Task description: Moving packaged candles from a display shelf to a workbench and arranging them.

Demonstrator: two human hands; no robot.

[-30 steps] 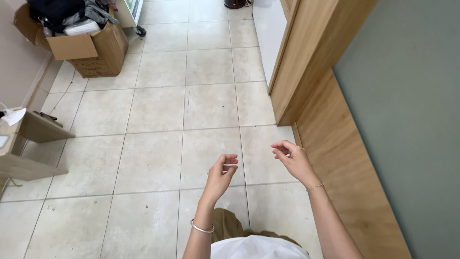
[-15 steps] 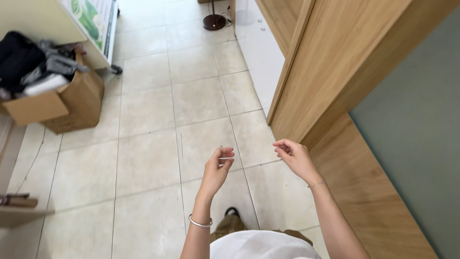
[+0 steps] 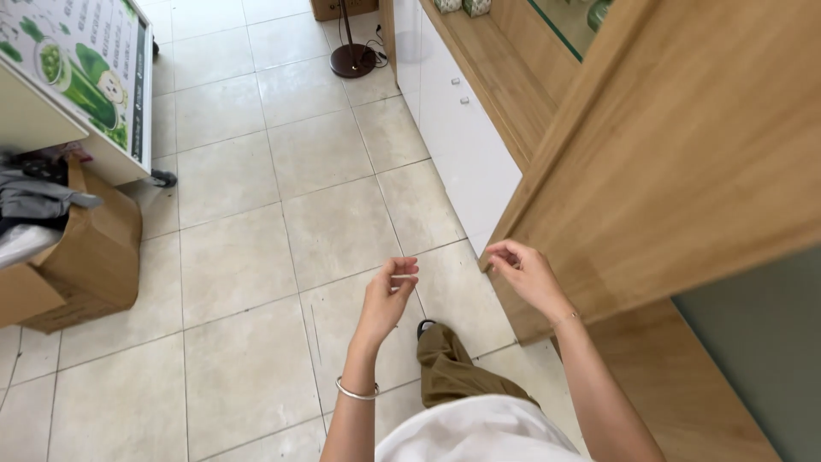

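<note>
Thin pale stick (image 3: 402,276) pinched in left hand (image 3: 386,295); right hand (image 3: 526,272) loosely curled, holding nothing visible.

Cardboard box (image 3: 85,257) far left on floor (image 3: 248,257), wooden panel (image 3: 684,162) right, both hands between.

I'm stepping forward now: the cardboard box (image 3: 77,257) that was up ahead has slid back to my left edge, and a white cabinet (image 3: 462,137) and a lamp base (image 3: 352,60) have come into sight. One foot (image 3: 425,326) now shows on the tiles.
</note>
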